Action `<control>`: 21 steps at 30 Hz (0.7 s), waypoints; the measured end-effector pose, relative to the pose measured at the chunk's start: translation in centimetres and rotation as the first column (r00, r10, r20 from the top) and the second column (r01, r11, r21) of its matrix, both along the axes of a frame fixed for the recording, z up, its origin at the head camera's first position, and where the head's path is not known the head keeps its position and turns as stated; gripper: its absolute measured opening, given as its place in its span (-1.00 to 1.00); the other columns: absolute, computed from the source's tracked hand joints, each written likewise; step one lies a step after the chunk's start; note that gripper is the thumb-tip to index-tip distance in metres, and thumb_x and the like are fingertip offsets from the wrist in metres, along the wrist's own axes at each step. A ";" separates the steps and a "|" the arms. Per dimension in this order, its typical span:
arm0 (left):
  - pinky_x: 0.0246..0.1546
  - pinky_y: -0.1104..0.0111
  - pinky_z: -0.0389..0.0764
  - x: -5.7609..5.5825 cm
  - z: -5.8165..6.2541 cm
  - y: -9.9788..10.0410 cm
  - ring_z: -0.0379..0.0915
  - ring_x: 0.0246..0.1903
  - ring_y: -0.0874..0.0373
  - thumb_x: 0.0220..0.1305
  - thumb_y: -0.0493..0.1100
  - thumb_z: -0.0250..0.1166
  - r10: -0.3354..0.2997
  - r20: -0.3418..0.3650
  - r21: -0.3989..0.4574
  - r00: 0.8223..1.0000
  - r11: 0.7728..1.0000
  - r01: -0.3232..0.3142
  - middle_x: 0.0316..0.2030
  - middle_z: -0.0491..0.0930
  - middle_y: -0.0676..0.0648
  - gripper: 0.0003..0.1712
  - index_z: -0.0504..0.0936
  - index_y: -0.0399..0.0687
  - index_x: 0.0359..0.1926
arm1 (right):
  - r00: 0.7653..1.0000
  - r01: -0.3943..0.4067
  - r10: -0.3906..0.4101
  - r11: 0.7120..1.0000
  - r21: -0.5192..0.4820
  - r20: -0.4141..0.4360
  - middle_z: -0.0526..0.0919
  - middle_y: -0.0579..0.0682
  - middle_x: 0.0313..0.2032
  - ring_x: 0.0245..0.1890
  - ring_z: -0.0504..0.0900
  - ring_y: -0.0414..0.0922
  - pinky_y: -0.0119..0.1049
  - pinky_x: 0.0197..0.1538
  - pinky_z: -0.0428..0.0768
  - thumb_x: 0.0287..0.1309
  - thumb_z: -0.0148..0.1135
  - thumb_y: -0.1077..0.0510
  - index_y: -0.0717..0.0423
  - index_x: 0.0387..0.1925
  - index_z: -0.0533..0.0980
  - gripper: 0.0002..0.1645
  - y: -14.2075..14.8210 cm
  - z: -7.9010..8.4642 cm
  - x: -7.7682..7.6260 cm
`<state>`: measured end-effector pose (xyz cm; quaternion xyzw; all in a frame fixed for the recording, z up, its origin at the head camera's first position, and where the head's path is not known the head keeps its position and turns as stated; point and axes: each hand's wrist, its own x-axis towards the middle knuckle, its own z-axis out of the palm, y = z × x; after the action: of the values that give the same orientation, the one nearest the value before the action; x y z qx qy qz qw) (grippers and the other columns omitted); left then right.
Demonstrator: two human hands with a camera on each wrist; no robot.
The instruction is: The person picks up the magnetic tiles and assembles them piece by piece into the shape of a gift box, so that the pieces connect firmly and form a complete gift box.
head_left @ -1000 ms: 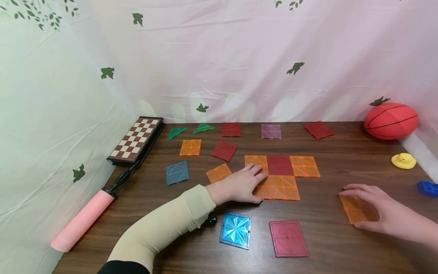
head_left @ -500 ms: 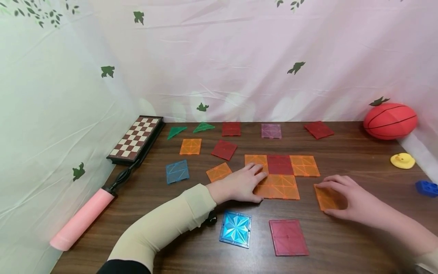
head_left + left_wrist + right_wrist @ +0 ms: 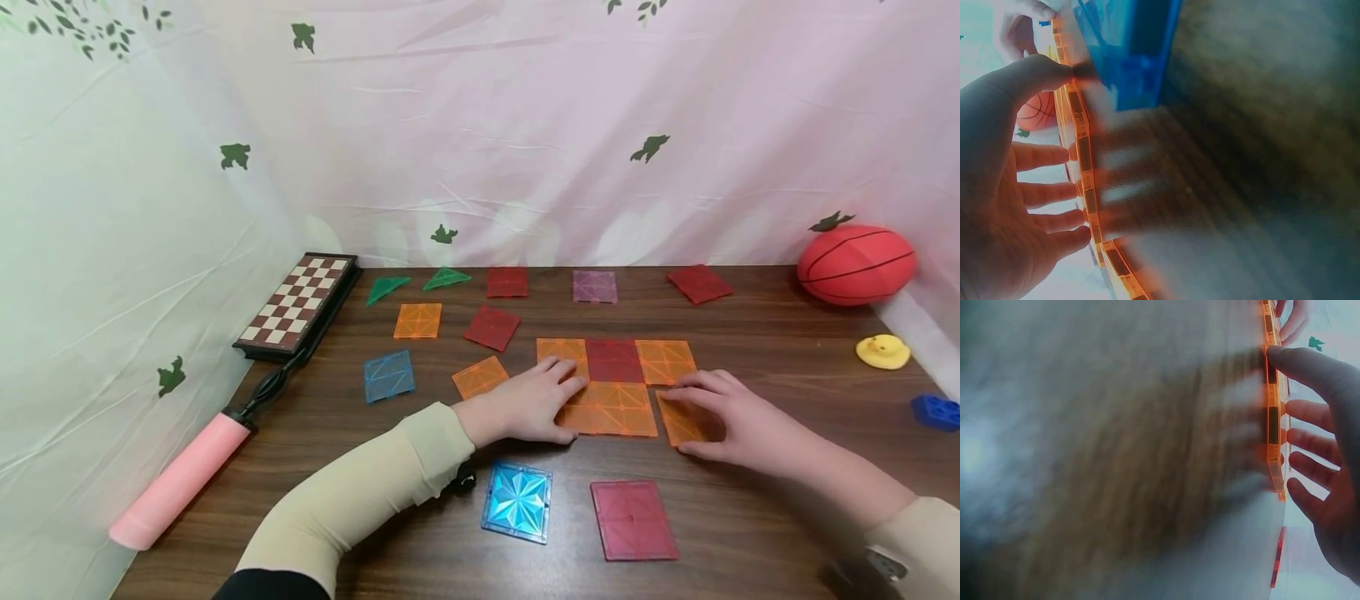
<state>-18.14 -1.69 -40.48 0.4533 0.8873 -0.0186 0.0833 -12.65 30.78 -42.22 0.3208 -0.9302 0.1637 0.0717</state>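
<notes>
Translucent magnetic tiles lie joined flat on the table. Their back row is an orange tile (image 3: 557,348), a red tile (image 3: 615,361) and another orange tile (image 3: 666,363); orange tiles (image 3: 624,410) form the front row. My left hand (image 3: 528,404) rests on the left side of this group, fingers spread and partly covering it, its thumb at the front edge. With thumb and fingers on opposite edges, my right hand (image 3: 738,421) holds a loose orange square tile (image 3: 677,419), just right of the front row with a narrow gap between. The right hand hides part of that tile.
A shiny blue tile (image 3: 517,502) and a red tile (image 3: 633,521) lie nearer me. Several loose tiles lie behind and left. A chessboard (image 3: 296,304) and a pink-handled pump (image 3: 183,483) border the left; a red ball (image 3: 857,265), yellow duck (image 3: 883,352) and blue brick (image 3: 936,412) stand right.
My right hand has slid the orange tile leftward over the table, from well to the right up close beside the joined tiles. The left hand has stayed in place.
</notes>
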 end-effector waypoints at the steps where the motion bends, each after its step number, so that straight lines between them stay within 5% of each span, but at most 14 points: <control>1: 0.45 0.29 0.12 0.0 0.0 0.0 0.05 0.48 -0.14 0.34 0.32 0.23 0.000 0.000 -0.001 1.000 1.000 0.000 0.51 0.16 -0.22 -0.09 0.27 -0.05 0.53 | 1.000 -0.002 0.002 1.000 0.000 0.008 0.53 -0.15 0.06 0.01 0.38 -0.18 -0.16 -0.09 0.63 -0.19 0.70 -0.15 -0.14 0.16 0.64 -0.22 -0.1 0.1 0.0; 7: 0.46 0.27 0.11 -0.1 0.1 0.1 0.04 0.48 -0.14 0.34 0.31 0.25 0.002 0.022 0.009 1.000 1.000 -0.003 0.51 0.15 -0.22 -0.09 0.27 -0.06 0.53 | 0.999 -0.028 0.028 1.000 -0.014 0.041 0.49 -0.09 0.15 0.09 0.35 -0.13 -0.11 -0.03 0.61 -0.14 0.69 -0.11 -0.10 0.24 0.60 -0.17 -0.2 0.3 -0.6; 11: 0.46 0.28 0.10 -0.6 0.3 -0.4 0.03 0.49 -0.11 0.34 0.21 0.30 0.021 0.152 0.125 0.988 0.991 -0.040 0.50 0.18 -0.21 -0.15 0.32 -0.09 0.50 | 0.993 -0.041 0.045 0.998 -0.040 0.112 0.39 0.10 0.33 0.25 0.29 0.11 0.24 0.06 0.55 -0.11 0.66 -0.14 -0.07 0.34 0.50 -0.06 -0.3 0.3 -1.2; 14: 0.44 0.27 0.15 -1.1 0.7 -1.3 0.11 0.47 -0.06 0.36 0.09 0.33 0.051 0.249 0.244 0.967 0.963 -0.114 0.46 0.26 -0.19 -0.25 0.38 -0.12 0.45 | 0.977 -0.039 0.051 0.997 -0.060 0.205 0.22 0.21 0.46 0.37 0.13 0.30 0.46 0.09 0.42 -0.06 0.62 -0.17 -0.07 0.43 0.41 0.02 -0.4 0.3 -1.8; 21: 0.32 0.14 0.36 -1.1 2.1 -5.6 0.34 0.30 -0.07 0.32 0.03 0.39 0.291 0.201 0.311 0.936 0.887 -0.342 0.30 0.45 -0.16 -0.32 0.47 -0.17 0.35 | 0.958 -0.037 0.052 0.998 -0.060 0.281 0.10 0.25 0.51 0.44 -0.03 0.39 0.55 0.13 0.29 -0.06 0.59 -0.21 -0.07 0.48 0.34 0.09 -0.6 0.0 -2.8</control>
<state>-19.20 -7.26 -38.39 0.3098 0.9303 0.1829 0.0714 -15.40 30.17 -42.20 0.3130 -0.9187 0.2344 -0.0566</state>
